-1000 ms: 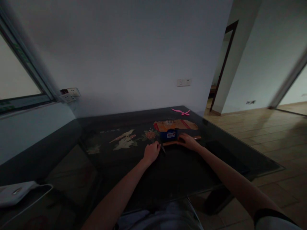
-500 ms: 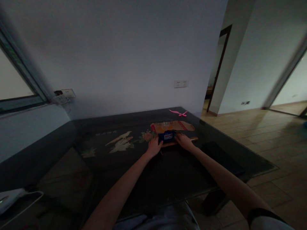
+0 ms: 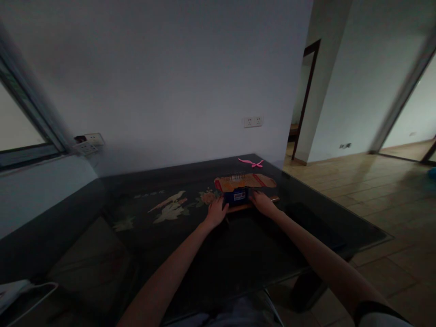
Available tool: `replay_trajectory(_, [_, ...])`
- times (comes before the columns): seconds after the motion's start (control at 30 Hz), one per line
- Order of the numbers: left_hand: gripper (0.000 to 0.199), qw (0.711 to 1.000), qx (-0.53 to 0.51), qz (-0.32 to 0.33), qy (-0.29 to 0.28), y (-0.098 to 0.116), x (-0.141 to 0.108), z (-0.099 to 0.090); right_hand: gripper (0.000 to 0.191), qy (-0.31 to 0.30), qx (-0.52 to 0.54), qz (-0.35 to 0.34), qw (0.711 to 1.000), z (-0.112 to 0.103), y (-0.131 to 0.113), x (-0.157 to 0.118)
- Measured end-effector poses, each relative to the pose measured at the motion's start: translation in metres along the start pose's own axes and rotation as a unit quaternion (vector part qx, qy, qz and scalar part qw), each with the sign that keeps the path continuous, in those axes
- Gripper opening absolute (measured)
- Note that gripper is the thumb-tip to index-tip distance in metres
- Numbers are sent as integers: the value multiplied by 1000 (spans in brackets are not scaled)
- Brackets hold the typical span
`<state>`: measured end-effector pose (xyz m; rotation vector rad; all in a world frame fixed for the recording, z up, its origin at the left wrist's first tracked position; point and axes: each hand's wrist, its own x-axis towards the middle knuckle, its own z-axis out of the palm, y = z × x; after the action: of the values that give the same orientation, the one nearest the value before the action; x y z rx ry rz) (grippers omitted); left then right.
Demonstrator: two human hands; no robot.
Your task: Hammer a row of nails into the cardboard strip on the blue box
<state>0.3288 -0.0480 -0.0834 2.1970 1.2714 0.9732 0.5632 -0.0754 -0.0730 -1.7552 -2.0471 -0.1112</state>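
Observation:
A small dark blue box [image 3: 230, 198] with a white and red label sits on the black table [image 3: 190, 254], between my two hands. My left hand [image 3: 215, 212] grips its left end, the thumb towards me. At the opposite end my right hand [image 3: 262, 203] closes on the box, its fingertips partly hidden. A flat tan piece with red and orange printing [image 3: 264, 180] lies just behind the box, with a row of thin dark upright prongs at its far edge. Below the box and hands runs a thin wooden strip [image 3: 274, 199].
A pink ribbon-like item [image 3: 256, 164] lies near the table's back edge. To the right of my right hand is a dark flat object [image 3: 313, 222]. A white device with a cable [image 3: 15, 290] rests at the lower left. The wall [image 3: 170, 91] borders the table behind.
The camera view has shifted slightly. Both hands stay at the ends of the blue box, with slightly more of its front face showing now.

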Motion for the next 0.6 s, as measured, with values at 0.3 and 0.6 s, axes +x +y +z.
replay_trajectory(0.3, [13,979,-168,-68,99,-37,-30,-133,28,26,185,-69,980,-63,-74,-30])
replay_trajectory(0.6, [52,803,-511,-277,129,-21,-42,-58,52,19,474,-36,880,54,-243,11])
